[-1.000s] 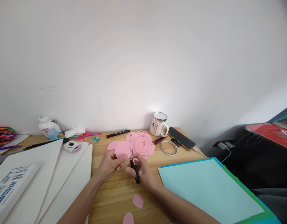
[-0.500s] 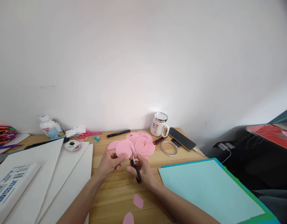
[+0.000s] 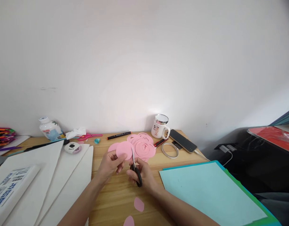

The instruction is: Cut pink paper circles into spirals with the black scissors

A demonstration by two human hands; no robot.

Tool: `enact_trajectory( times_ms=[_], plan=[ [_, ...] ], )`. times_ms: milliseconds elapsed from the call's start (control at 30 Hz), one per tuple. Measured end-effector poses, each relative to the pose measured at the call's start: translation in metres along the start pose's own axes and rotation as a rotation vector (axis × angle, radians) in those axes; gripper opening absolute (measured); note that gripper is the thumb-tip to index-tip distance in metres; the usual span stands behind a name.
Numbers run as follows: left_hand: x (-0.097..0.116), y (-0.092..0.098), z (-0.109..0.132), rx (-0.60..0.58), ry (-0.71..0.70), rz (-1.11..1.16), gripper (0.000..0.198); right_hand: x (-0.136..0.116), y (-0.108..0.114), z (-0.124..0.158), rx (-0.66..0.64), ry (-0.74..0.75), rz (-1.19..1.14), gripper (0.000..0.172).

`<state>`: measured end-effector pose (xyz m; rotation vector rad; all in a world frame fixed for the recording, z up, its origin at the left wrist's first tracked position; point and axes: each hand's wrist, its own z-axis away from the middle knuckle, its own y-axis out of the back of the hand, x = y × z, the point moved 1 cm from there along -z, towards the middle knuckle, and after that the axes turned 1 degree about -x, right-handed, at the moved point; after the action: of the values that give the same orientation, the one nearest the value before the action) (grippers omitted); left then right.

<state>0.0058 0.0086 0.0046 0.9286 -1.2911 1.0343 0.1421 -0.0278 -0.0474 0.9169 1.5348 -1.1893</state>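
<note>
Between the thumb and fingers of my left hand (image 3: 111,164) is a round pink paper disc (image 3: 124,149), held up above the desk. My right hand (image 3: 142,172) grips black-handled scissors (image 3: 136,171), their blades pointing away from me at the disc's right edge. Whether the blades are cutting into the paper is hard to tell. Just behind lies a pile of pink paper circles and rings (image 3: 142,147), partly covered by the disc and my hands. Two small pink paper petals lie nearer to me, one (image 3: 139,204) above the other (image 3: 129,221).
White boards (image 3: 71,185) cover the left side, with a correction tape (image 3: 72,147) on them. Along the wall are a bottle (image 3: 51,128), a black marker (image 3: 119,135), a white mug (image 3: 160,127) and a phone (image 3: 183,141). A tape roll (image 3: 170,150) and light blue sheets (image 3: 210,191) are at right.
The scissors have turned slightly, their handles shifting a little in my right hand. My left hand and the disc have moved slightly left. The view has shifted a touch.
</note>
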Motion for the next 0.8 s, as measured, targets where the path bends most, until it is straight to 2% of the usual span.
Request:
enact_trajectory(
  times_ms=[333, 800],
  plan=[
    [-0.0029, -0.0011, 0.0008, -0.009, 0.001, -0.070, 0.038, -0.0091, 0.0027, -0.0007, 0.027, 0.075, 0.043, 0.041],
    [0.0006, 0.0021, 0.0003, 0.006, -0.015, -0.063, 0.036, -0.0050, 0.0034, -0.0020, 0.042, 0.003, 0.025, 0.043]
  ],
)
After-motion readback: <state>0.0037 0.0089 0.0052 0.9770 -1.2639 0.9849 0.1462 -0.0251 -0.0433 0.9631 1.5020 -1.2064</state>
